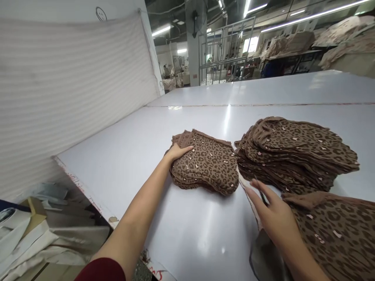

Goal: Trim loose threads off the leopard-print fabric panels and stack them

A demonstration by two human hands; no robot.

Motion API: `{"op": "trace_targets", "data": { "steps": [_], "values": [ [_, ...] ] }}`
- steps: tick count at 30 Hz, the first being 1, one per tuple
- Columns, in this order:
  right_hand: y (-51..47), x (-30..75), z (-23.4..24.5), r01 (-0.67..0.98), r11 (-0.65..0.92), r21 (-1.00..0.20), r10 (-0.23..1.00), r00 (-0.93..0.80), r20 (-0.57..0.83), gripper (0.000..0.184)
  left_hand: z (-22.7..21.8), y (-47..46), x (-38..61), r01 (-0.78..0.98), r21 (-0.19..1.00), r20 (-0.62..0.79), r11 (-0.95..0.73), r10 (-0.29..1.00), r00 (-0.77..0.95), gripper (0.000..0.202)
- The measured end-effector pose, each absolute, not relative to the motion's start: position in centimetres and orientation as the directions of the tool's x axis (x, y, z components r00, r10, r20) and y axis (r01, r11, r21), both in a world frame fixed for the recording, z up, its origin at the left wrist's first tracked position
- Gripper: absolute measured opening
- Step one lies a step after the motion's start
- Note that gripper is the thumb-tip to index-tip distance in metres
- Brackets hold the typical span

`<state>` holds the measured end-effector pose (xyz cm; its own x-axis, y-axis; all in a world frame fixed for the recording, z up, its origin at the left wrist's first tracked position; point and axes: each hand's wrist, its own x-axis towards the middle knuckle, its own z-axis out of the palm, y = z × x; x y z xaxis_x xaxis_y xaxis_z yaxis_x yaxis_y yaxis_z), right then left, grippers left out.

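My left hand (178, 152) grips the left edge of a small stack of brown leopard-print fabric pieces (209, 160), thumb on top and the other fingers hidden behind it. To the right of that stack is my right hand (271, 208), its fingers curled around a thin dark tool (263, 197) whose kind I cannot make out. A narrow white strip (246, 185) runs by the right fingertips, from the stack down toward the table's front. Whether the fingers pinch the strip is unclear.
A taller leopard-print pile (299, 148) sits at the right, with more such fabric (336, 234) in front of it. Dark grey material (268, 253) lies under my right forearm. A white sheet (73, 78) hangs along the left of the white table (123, 144); cloth and boxes lie below.
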<state>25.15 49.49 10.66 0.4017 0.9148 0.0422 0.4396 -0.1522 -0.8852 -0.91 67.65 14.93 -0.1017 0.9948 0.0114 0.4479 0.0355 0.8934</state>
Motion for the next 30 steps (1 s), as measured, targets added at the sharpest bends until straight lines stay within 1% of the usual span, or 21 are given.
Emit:
{"op": "trace_targets", "data": {
  "steps": [1,2,4,7,10,12,14,15,16,17,18,19,20,21,22,23,24,26,27,30],
  "values": [
    [51.9,23.8,10.9,0.458,-0.155,-0.875,0.908,0.416,0.057,0.068,14.3,67.7,-1.4,0.4,0.915,-0.022,0.053,0.996,-0.081,0.072],
    [54.1,22.7,11.0,0.47,-0.158,-0.869,0.907,0.417,0.06,0.072,13.6,67.4,-2.0,0.348,0.935,-0.056,0.075,0.996,-0.064,0.063],
    [57.0,20.8,11.0,0.502,-0.118,-0.857,0.924,0.372,0.091,0.071,12.1,66.4,-3.5,0.248,0.961,-0.115,0.12,0.993,-0.037,0.052],
    [58.3,19.0,10.6,0.552,-0.014,-0.834,0.947,0.274,0.166,0.064,9.7,64.0,-5.6,0.133,0.978,-0.163,0.163,0.987,-0.015,0.048],
    [57.9,18.1,10.1,0.593,0.017,-0.805,0.953,0.235,0.193,0.058,8.5,62.1,-7.0,0.105,0.98,-0.168,0.17,0.985,-0.026,0.048],
    [57.5,18.0,10.0,0.619,-0.003,-0.785,0.939,0.272,0.21,0.057,9.0,61.3,-7.3,0.133,0.979,-0.148,0.156,0.987,-0.066,0.048],
    [57.1,18.1,10.0,0.642,-0.027,-0.766,0.906,0.339,0.252,0.058,10.6,60.7,-6.9,0.171,0.978,-0.092,0.119,0.984,-0.156,0.055],
    [56.8,18.2,10.0,0.65,-0.039,-0.759,0.89,0.368,0.27,0.056,11.6,60.3,-6.5,0.206,0.976,-0.029,0.075,0.975,-0.219,0.062],
    [56.5,18.3,9.9,0.656,-0.049,-0.753,0.88,0.385,0.278,0.052,12.7,59.7,-5.9,0.277,0.961,0.073,0.005,0.959,-0.274,0.066],
    [56.3,18.3,9.9,0.659,-0.057,-0.75,0.878,0.391,0.276,0.046,13.7,59.1,-5.2,0.382,0.92,0.207,-0.088,0.936,-0.284,0.064],
    [56.1,18.5,9.8,0.657,-0.061,-0.751,0.883,0.386,0.266,0.039,14.5,58.4,-4.3,0.507,0.839,0.349,-0.197,0.911,-0.222,0.055],
    [56.0,18.6,9.7,0.651,-0.062,-0.756,0.892,0.376,0.251,0.034,15.0,57.7,-3.3,0.622,0.718,0.46,-0.311,0.884,-0.088,0.043],
    [56.0,18.7,9.5,0.64,-0.06,-0.766,0.9,0.366,0.235,0.029,15.2,57.2,-2.3,0.702,0.578,0.517,-0.416,0.853,0.079,0.034],
    [56.1,18.9,9.3,0.624,-0.056,-0.779,0.906,0.36,0.223,0.027,15.1,56.9,-1.2,0.741,0.45,0.515,-0.498,0.823,0.24,0.03],
    [56.3,19.0,9.2,0.604,-0.051,-0.795,0.91,0.356,0.213,0.025,14.7,56.8,-0.3,0.753,0.356,0.481,-0.553,0.8,0.36,0.028],
    [56.5,19.1,9.3,0.584,-0.042,-0.81,0.914,0.35,0.204,0.025,14.2,56.8,0.5,0.762,0.284,0.449,-0.582,0.783,0.431,0.026],
    [56.7,19.3,9.4,0.566,-0.032,-0.824,0.92,0.339,0.197,0.024,13.7,57.1,1.1,0.773,0.23,0.435,-0.591,0.773,0.461,0.023],
    [56.8,19.5,10.2,0.536,-0.005,-0.844,0.93,0.313,0.193,0.022,13.2,57.5,1.8,0.784,0.178,0.438,-0.595,0.761,0.478,0.014],
    [56.5,19.7,10.8,0.525,0.008,-0.851,0.931,0.306,0.197,0.021,13.4,57.6,1.9,0.781,0.175,0.44,-0.599,0.757,0.483,0.015],
    [54.3,20.2,12.9,0.498,0.027,-0.867,0.931,0.302,0.203,0.024,15.3,55.9,1.6,0.742,0.23,0.439,-0.63,0.747,0.498,0.018]
  ]
}}
